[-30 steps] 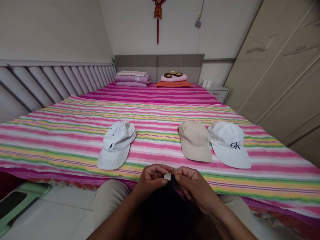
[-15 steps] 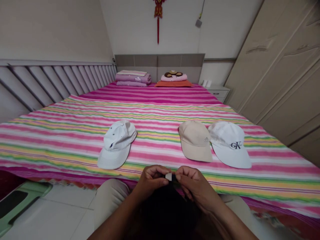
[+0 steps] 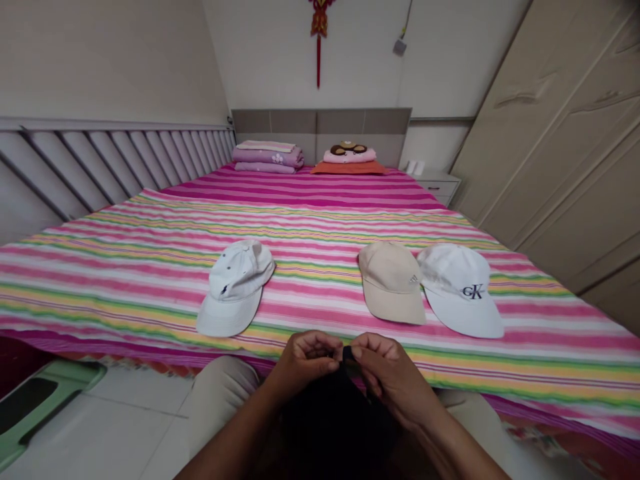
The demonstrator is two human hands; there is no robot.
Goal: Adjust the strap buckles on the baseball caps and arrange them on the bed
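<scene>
A black cap (image 3: 340,417) rests low at my lap, its dark body showing little detail. My left hand (image 3: 306,363) pinches one end of its narrow strap (image 3: 347,353) between thumb and fingers. Close beside it, my right hand (image 3: 390,367) is closed on the strap from the other side. Beyond my hands on the bed lie a white cap (image 3: 240,287) with a dark logo to the left, a beige cap (image 3: 393,283) to the right, and a second white cap (image 3: 460,290) with dark letters touching the beige one.
The bed (image 3: 310,260) has a striped cover. Folded purple bedding (image 3: 267,158) and a pink pile (image 3: 349,157) lie near the headboard (image 3: 360,123). A green stool (image 3: 60,387) stands on the floor at left; a wardrobe (image 3: 560,153) is at right.
A small pale piece on the strap that showed between my hands is now mostly covered by my left fingers, and more black strap shows. The caps on the bed have not moved.
</scene>
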